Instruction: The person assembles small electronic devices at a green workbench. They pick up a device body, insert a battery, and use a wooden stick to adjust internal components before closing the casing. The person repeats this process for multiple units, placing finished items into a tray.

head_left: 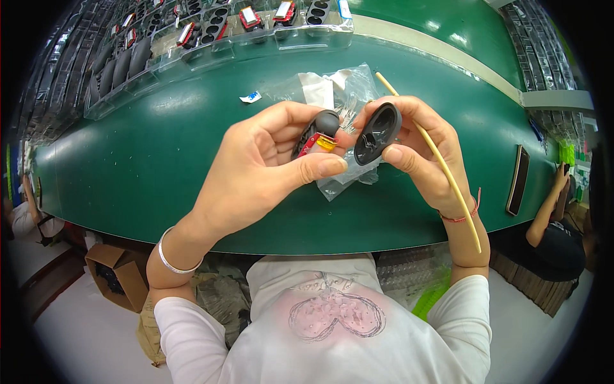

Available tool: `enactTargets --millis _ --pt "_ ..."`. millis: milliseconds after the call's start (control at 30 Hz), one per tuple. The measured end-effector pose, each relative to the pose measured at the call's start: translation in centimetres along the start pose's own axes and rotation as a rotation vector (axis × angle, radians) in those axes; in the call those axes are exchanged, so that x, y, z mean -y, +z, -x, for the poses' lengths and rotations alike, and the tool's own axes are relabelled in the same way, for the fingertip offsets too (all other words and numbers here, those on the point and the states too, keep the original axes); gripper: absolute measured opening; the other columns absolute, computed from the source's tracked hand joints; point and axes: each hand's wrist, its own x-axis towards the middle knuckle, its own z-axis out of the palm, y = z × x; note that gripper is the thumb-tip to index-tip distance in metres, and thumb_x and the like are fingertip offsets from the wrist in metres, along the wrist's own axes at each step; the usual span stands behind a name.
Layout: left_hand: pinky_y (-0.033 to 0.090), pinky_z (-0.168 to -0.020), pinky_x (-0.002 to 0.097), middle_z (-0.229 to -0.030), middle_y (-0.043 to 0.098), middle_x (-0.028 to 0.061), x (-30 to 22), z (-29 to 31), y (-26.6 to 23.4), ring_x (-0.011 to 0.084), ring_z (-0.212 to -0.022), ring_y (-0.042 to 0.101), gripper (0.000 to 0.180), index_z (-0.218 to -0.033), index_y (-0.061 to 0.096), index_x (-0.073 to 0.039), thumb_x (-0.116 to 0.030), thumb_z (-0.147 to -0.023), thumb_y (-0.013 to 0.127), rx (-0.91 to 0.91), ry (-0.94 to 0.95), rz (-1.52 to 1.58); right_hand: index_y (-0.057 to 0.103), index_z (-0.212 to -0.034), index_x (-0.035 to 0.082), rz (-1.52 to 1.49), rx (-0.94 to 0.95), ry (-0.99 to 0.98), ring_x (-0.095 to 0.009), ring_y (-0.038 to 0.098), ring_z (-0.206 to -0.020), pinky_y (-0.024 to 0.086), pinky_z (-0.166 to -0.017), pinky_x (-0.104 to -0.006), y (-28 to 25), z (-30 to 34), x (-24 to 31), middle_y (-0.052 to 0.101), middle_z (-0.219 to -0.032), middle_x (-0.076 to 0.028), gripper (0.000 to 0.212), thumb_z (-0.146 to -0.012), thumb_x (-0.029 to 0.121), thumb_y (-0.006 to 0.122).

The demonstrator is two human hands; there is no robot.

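Note:
Between the thumb and fingers of my left hand (256,163) is a small black device half (325,123) with a red circuit board and a yellow-taped part showing. My right hand (425,150) grips a black oval shell (377,133), its hollow side turned toward the device half. The two pieces are close together but apart. A thin wooden stick (441,160) also sits in my right hand, slanting back over the wrist. Behind both hands lies a clear plastic bag (358,80) with small metal pieces and a white paper piece on it.
A clear tray (256,45) of black shells and red boards stands at the far left on the green table (160,141). A blue-and-white scrap (251,97) lies before it. A phone (518,179) rests near the right edge. Other people sit at both sides; a cardboard box (118,275) is below left.

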Motion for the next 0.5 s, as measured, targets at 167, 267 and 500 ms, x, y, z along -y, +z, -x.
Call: enactTargets --millis 167,267,500 --pt "0.05 -0.091 0.0323 -0.113 0.063 0.017 -0.45 0.18 -0.28 0.0206 -0.101 0.063 0.044 -0.121 0.052 0.007 -0.009 -0.084 0.071 -0.037 0.05 -0.124 0.053 -0.122 -0.003 0.015 -0.007 0.0 -0.019 0.059 -0.107 0.049 -0.095 -0.0332 0.0 0.23 -0.02 0.058 -0.117 -0.01 0.039 -0.085 0.0 0.064" --pt "0.05 -0.09 0.0329 -0.114 0.063 0.0172 -0.24 0.05 -0.4 0.0208 -0.099 0.064 0.047 -0.12 0.052 0.006 -0.017 -0.084 0.072 -0.045 -0.02 0.056 0.053 -0.122 -0.003 0.042 -0.007 -0.023 -0.019 0.059 -0.108 0.052 -0.092 -0.0324 0.52 0.17 -0.06 0.057 -0.118 -0.01 0.038 -0.085 -0.003 0.063" --pt "0.051 -0.088 0.0352 -0.111 0.063 0.0166 0.13 -0.29 -0.25 0.021 -0.1 0.064 0.052 -0.121 0.05 0.004 -0.029 -0.086 0.07 0.03 -0.078 0.132 0.054 -0.122 -0.003 0.113 -0.024 -0.051 -0.019 0.058 -0.109 0.053 -0.089 -0.0316 0.63 0.28 -0.16 0.057 -0.119 -0.011 0.038 -0.085 -0.004 0.062"
